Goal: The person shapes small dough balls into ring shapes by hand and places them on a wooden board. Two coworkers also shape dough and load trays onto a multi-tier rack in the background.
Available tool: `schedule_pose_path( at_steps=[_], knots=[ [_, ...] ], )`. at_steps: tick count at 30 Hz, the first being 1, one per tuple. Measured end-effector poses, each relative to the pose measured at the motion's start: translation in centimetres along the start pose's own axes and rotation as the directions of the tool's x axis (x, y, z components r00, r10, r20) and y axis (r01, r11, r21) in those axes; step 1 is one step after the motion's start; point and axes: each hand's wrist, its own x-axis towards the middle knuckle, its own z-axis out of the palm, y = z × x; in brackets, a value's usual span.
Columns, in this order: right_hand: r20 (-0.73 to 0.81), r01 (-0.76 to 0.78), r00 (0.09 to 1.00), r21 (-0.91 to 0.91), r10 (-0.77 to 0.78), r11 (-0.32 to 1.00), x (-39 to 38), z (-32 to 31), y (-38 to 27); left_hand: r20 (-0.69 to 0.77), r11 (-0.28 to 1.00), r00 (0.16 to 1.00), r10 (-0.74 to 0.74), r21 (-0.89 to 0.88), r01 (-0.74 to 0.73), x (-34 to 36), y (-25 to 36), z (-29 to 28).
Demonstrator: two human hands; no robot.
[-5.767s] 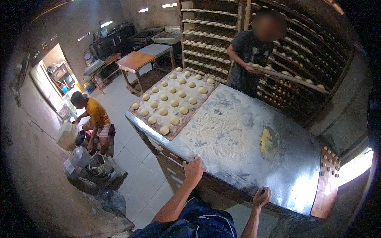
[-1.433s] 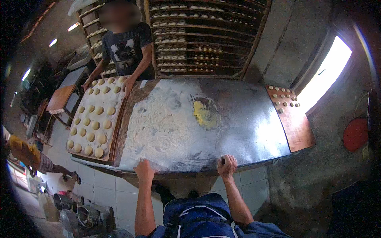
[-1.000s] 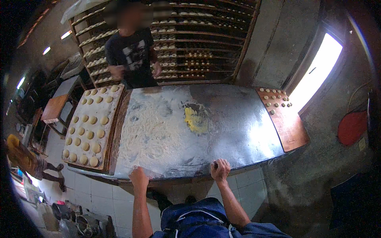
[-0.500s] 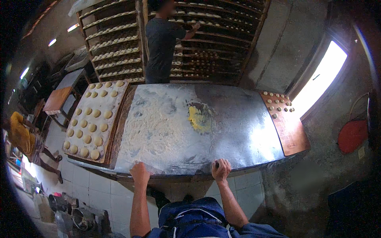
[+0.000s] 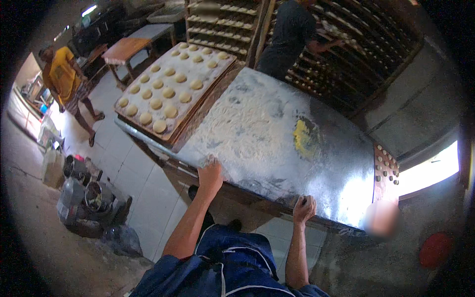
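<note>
My left hand (image 5: 211, 175) is closed at the near edge of the floured metal tabletop (image 5: 247, 133), with something pale beside its fingers that I cannot make out. My right hand (image 5: 304, 210) is curled at the same edge farther right, around something dark and unclear. Ahead of them lie loose flour and a yellow smear (image 5: 304, 138). A stack of floured boards (image 5: 163, 109) with rows of round dough pieces covers the left end. A narrow wooden board (image 5: 385, 180) with small dark and pale pieces is at the right end.
A co-worker in dark clothing (image 5: 287, 34) reaches into the shelving racks (image 5: 371, 44) behind the table. A person in yellow (image 5: 67, 74) stands at the left near small tables (image 5: 121, 49). Buckets and containers (image 5: 94, 195) are on the left floor. A window (image 5: 428, 171) is at the right.
The view has swung left. The co-worker in dark clothing has let go of the dough board on the table and moved rightward to the rack. The person in yellow, crouched earlier, now stands.
</note>
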Motion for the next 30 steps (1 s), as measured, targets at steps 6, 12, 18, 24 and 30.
schedule_pose_path(
  at_steps=[6,12,18,24,30],
  knots=[
    [0.187,-0.108,0.976,-0.016,0.109,0.994,0.3,-0.2,0.8,-0.12,0.961,0.993,0.005,-0.273,-0.038,-5.1,-0.9,-2.4],
    [0.047,-0.237,0.971,0.261,0.233,0.936,7.7,-4.2,1.2,-0.102,0.712,0.966,-0.238,-0.695,0.102,-7.3,-7.2,-7.2],
    [-0.072,-0.225,0.947,0.543,0.312,0.809,17.2,-10.4,-7.4,-0.132,0.724,0.896,-0.425,-0.643,0.249,-6.9,-14.6,-13.9],
    [-0.011,0.147,0.986,0.554,-0.169,0.82,23.5,-15.0,-21.3,-0.242,0.667,0.836,-0.492,-0.723,0.184,-2.4,-17.6,-20.7],
    [0.273,0.205,0.816,0.687,-0.509,0.697,25.6,-9.2,-34.7,-0.359,0.662,0.796,-0.487,-0.746,0.069,2.4,-21.6,-23.7]
  ],
)
